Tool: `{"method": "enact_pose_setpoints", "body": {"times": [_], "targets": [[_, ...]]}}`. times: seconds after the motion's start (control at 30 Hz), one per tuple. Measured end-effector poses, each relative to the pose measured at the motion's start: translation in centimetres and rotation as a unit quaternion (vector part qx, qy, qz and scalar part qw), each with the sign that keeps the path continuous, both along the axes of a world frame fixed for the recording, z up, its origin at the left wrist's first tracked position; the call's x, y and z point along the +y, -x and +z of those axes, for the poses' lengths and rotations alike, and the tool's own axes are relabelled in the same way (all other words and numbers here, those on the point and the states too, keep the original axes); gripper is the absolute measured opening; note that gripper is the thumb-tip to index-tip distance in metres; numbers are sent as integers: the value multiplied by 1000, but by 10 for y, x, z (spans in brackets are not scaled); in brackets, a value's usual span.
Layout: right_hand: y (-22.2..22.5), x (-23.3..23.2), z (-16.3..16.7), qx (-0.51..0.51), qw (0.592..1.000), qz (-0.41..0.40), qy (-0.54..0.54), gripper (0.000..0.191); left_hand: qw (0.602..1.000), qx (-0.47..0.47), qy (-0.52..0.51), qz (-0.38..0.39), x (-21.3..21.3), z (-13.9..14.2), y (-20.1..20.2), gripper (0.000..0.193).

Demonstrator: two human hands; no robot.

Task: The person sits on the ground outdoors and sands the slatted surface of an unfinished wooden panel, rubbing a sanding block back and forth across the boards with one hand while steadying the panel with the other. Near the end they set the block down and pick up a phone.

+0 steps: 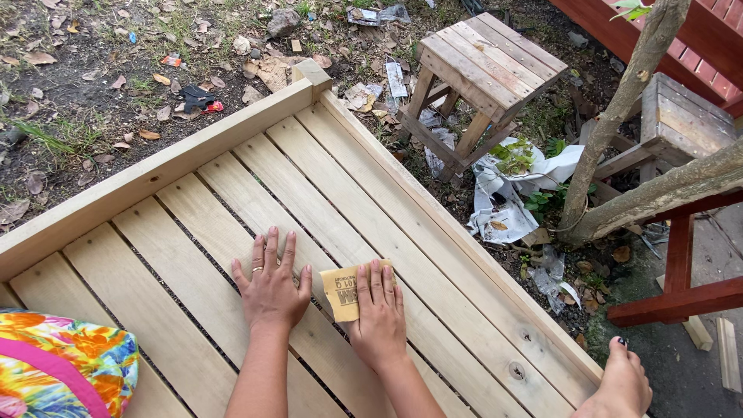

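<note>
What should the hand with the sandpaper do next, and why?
Probably slide the right hand along the slat, away from the body: it presses the sandpaper flat there, while the left hand lies spread flat on the neighbouring slat.

left hand [271,286] flat, right hand [379,313] flat

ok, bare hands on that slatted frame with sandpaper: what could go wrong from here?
1. The right hand presses the sandpaper sheet with bare fingers; splinters from the pale slats seem possible.
2. The left hand lies flat beside a gap between slats; a fingertip could catch there.
3. The bare foot rests on the frame's edge, close to the screw heads.
</note>
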State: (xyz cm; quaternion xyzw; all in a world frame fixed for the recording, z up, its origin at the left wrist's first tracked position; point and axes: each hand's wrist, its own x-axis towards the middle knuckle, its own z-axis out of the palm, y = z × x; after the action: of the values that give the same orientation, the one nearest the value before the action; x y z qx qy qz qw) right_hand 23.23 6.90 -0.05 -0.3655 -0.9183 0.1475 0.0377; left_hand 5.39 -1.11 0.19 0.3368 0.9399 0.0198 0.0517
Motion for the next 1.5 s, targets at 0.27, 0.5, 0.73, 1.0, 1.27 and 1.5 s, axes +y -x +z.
{"method": "enact_pose_setpoints", "body": {"times": [0.27,0.5,0.73,1.0,1.27,1.5], "targets": [[38,34,-3,3,999,17,-34,74,1000,-2,-15,3,0,3,0,72],[46,40,-6,30,998,13,-47,74,999,-2,-36,3,-1,5,-1,72],[45,38,-7,24,998,10,-49,75,999,1,-42,1,-1,2,-1,72],[43,35,-5,3,999,11,-47,75,1000,-3,-21,0,-1,2,-1,72],[3,3,-4,36,998,29,-35,74,1000,-4,-25,1,-1,1,0,72],[-9,-11,-7,19,998,21,-51,75,1000,-5,-26,1,-1,1,0,72]]}}
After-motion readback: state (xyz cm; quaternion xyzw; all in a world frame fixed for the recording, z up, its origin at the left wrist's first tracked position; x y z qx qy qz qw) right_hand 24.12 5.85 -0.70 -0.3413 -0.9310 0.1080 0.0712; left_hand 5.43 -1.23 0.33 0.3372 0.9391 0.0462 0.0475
